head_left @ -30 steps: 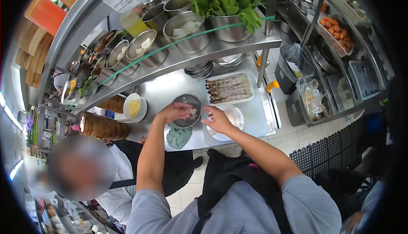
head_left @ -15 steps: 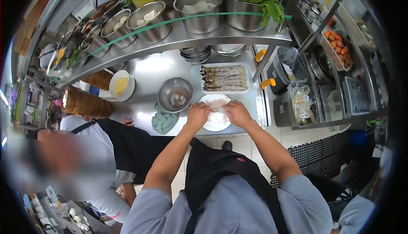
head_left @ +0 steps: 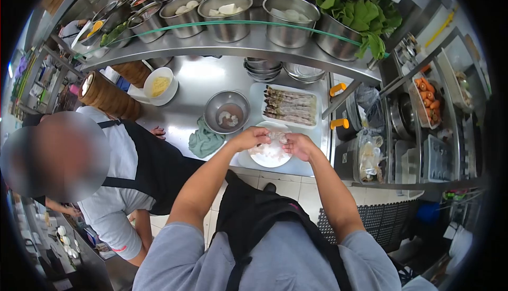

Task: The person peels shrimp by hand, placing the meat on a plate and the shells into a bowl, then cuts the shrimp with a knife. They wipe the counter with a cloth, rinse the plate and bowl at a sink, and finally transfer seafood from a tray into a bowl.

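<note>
My left hand (head_left: 254,138): fingers curled, partly closed; I can't tell if they have hold.
My right hand (head_left: 299,146): fingers bent inward, grip likewise unclear.
Pale piece (head_left: 275,137): between my fingertips, over the plate.
White plate (head_left: 272,160): beneath both hands.
Metal bowl (head_left: 211,111): beyond my left hand, pale lumps (head_left: 228,119) inside.
White tray (head_left: 317,112): beyond my right hand.
Green cloth (head_left: 207,139): left of my left hand.
</note>
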`<state>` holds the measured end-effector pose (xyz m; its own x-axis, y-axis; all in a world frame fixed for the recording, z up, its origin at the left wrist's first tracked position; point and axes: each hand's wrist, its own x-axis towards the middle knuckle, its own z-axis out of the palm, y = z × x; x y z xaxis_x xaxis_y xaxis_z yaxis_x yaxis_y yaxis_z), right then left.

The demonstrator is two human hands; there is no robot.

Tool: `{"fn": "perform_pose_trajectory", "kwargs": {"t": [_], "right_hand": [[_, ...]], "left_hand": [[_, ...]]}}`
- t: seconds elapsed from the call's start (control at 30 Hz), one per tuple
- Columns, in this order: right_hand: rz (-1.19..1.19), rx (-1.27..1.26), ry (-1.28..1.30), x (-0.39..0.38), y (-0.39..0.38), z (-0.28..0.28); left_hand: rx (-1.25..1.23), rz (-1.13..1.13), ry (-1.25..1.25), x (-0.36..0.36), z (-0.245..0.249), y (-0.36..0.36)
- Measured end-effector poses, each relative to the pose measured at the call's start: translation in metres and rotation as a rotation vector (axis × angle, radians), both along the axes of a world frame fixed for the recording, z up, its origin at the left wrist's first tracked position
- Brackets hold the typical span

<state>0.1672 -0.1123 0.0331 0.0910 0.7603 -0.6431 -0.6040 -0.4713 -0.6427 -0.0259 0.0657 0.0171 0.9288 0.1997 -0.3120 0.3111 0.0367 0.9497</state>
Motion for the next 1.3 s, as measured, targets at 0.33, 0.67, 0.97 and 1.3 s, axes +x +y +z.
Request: {"fn": "perform_pose_trajectory", "kwargs": {"t": [0.33, 0.67, 0.97, 1.3], "right_hand": [[0.156, 0.159, -0.051, -0.005, 0.021, 0.011], [0.173, 0.129, -0.104, 0.0, 0.024, 0.038], [0.314, 0.275, -0.857, 0.005, 0.038, 0.055], [0.451, 0.37, -1.512, -0.014, -0.003, -0.013]], "left_hand": [[-0.359, 0.011, 0.142, -0.017, 0.033, 0.04], [-0.443, -0.019, 0.159, -0.018, 0.031, 0.044], [0.072, 0.034, 0.082, -0.02, 0.057, 0.043], [1.299, 0.081, -0.005, -0.021, 0.016, -0.039]]}}
